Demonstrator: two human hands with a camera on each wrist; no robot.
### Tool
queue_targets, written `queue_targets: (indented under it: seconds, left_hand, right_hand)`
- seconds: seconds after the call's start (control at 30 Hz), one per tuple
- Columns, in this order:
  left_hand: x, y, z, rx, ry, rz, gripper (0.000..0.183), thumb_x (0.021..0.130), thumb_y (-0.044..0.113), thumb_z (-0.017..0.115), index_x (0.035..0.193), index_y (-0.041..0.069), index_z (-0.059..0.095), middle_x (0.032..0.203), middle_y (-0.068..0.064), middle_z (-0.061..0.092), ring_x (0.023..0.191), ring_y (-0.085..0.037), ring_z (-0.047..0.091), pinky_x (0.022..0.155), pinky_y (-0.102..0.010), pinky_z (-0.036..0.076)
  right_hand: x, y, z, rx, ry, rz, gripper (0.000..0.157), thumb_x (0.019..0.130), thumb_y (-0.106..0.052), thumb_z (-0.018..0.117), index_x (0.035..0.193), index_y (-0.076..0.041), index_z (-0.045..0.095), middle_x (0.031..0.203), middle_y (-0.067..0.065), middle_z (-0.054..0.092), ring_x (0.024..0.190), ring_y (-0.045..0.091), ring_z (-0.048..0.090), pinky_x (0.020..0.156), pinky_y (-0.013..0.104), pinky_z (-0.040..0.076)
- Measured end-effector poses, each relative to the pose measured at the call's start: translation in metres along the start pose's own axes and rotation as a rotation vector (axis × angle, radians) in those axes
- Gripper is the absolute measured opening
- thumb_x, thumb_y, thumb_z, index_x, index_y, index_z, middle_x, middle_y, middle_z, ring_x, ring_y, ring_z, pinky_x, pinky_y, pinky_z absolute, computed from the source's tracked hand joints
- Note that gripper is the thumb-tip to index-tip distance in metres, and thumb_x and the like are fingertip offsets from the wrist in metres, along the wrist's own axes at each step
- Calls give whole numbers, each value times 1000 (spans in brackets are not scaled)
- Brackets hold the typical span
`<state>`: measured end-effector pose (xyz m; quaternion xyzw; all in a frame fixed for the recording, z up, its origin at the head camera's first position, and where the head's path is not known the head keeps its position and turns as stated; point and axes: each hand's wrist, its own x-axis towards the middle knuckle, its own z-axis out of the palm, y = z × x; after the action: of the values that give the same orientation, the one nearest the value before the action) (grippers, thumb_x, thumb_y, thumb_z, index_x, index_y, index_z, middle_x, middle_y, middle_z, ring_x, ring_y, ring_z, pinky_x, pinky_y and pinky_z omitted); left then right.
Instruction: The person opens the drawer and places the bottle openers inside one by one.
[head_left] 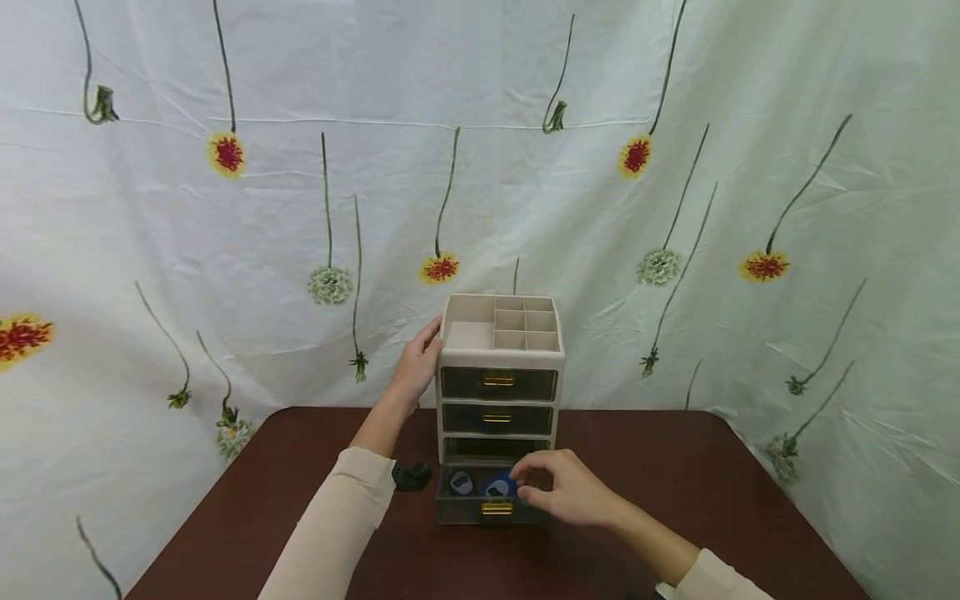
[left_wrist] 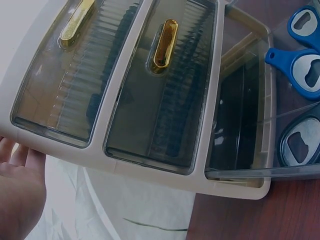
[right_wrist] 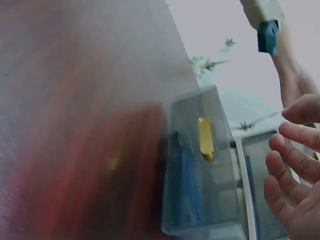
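A cream desktop organizer stands on the table, its lowest smoky clear drawer pulled out. Along the organizer's upper left side rests my left hand, fingers extended against the wall. My right hand hovers over the right part of the pulled-out drawer, fingers loosely bent and holding nothing; the right wrist view shows them spread apart. Inside the drawer lie a blue bottle opener, a second blue opener beside it, and a dark opener in the section nearer the left side.
Two upper drawers with gold handles are closed. The organizer's top has a tray of small compartments. Dark red-brown table surface surrounds it, with a flower-printed white cloth hanging behind. A black band sits on the left wrist.
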<state>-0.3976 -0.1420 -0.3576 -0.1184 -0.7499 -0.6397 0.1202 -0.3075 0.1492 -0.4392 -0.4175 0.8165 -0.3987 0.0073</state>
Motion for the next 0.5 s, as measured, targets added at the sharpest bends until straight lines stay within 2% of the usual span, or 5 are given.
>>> queue_targets:
  seconds: [0.17,0.33,0.5]
  left_hand:
    - [1,-1,0,-3,-6,1,54,113,23,38,166,14,27,168,-6,28,151,-26,27,119,-50,27]
    - [1,0,0,1,-13,2,55,114,24,37,166,16,26,168,-5,26,151,-28,29,118,-52,30]
    - [-1,1,0,10,-24,-18,55,114,26,36,167,18,23,169,-4,24,150,-30,30,116,-54,33]
  right_hand:
    - [-10,-6,10,56,5,9,15,97,-5,72,109,-13,76,95,-9,71,84,9,64,72,32,56]
    - [-19,-9,20,70,20,9,12,98,-7,70,109,-7,76,93,-8,71,84,7,64,74,32,56]
    - [-31,-5,34,123,6,62,12,100,-13,69,109,-12,76,92,-11,69,79,6,64,72,30,55]
